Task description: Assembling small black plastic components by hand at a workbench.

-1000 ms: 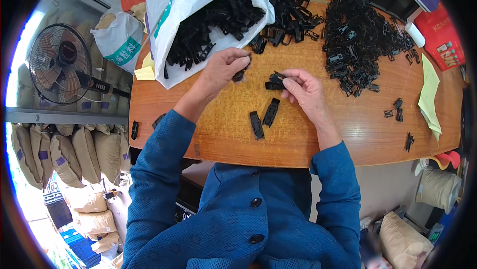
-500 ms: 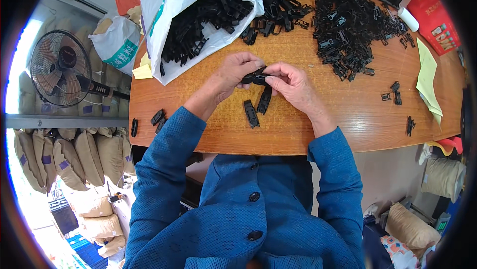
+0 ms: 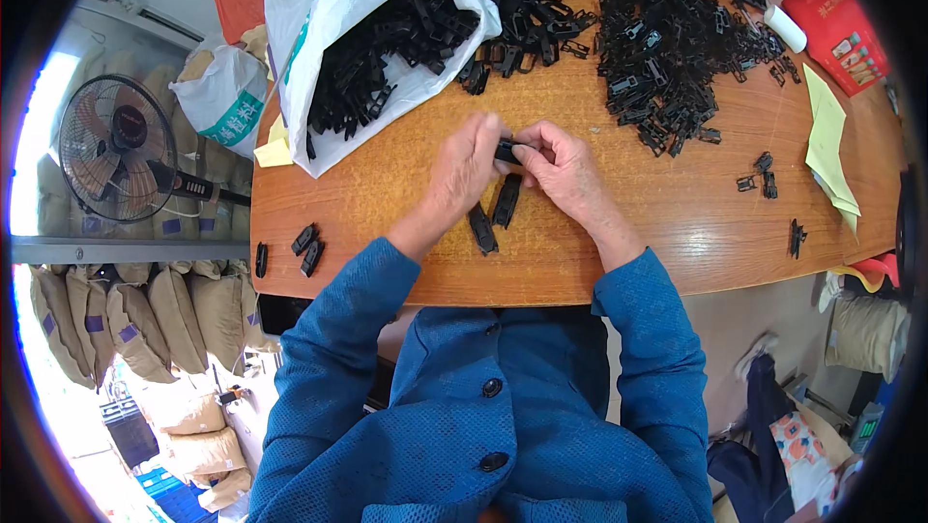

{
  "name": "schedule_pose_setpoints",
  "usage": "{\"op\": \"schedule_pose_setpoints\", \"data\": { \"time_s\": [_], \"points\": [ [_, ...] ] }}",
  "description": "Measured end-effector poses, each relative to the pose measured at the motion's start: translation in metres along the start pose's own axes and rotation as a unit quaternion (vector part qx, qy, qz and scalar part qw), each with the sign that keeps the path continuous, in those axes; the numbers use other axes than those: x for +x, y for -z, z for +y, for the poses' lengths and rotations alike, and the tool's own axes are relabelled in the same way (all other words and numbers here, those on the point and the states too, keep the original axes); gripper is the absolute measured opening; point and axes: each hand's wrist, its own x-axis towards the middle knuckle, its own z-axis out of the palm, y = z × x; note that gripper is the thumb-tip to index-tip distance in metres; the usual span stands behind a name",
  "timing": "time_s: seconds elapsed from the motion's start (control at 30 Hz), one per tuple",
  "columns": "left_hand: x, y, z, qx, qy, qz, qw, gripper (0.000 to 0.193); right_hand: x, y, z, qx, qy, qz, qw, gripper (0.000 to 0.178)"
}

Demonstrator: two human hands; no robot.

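Observation:
Over the middle of the table, my left hand (image 3: 466,163) and my right hand (image 3: 565,170) meet around a small black plastic part (image 3: 507,150). The right thumb and fingers pinch its near side. Pressed together, the left fingers close on its other end and cover much of it, so its exact shape is hidden. Just below the hands lie two long black plastic pieces, one (image 3: 506,201) nearer the right hand and the other (image 3: 482,230) to its left.
A white bag (image 3: 324,141) spills black parts at the back left. A big heap of black frame-like pieces (image 3: 662,69) covers the back right. Several loose parts (image 3: 311,258) lie at the left edge, others (image 3: 768,185) at the right beside yellow paper (image 3: 825,146). A fan (image 3: 116,136) stands left.
My left hand has turned, its fingers now upright and closer together over the black part. The right hand keeps its pinch. The view has shifted slightly.

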Motion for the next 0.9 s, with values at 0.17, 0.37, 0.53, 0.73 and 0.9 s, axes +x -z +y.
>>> {"op": "schedule_pose_setpoints", "data": {
  "time_s": [0.17,0.37,0.53,0.73,0.9],
  "points": [
    [-0.001,0.005,-0.009,0.144,-0.135,-0.051,0.979,0.033,0.000,0.004,-0.003,0.065,-0.012,-0.010,0.998,0.012],
    [0.003,0.004,0.006,-0.038,-0.053,-0.070,0.995,0.044,0.005,0.012,0.002,0.244,-0.041,-0.013,0.969,0.019],
    [0.006,0.005,0.012,-0.142,0.005,-0.086,0.986,0.049,0.010,0.013,0.006,0.282,-0.083,-0.033,0.955,0.021],
    [0.010,0.009,0.012,-0.150,0.015,-0.115,0.982,0.046,0.008,0.014,0.002,0.237,-0.085,-0.021,0.968,0.019],
    [0.042,0.007,0.026,0.215,-0.164,-0.246,0.931,0.025,0.015,0.047,-0.010,0.194,-0.062,0.125,0.971,0.011]
  ]
}}
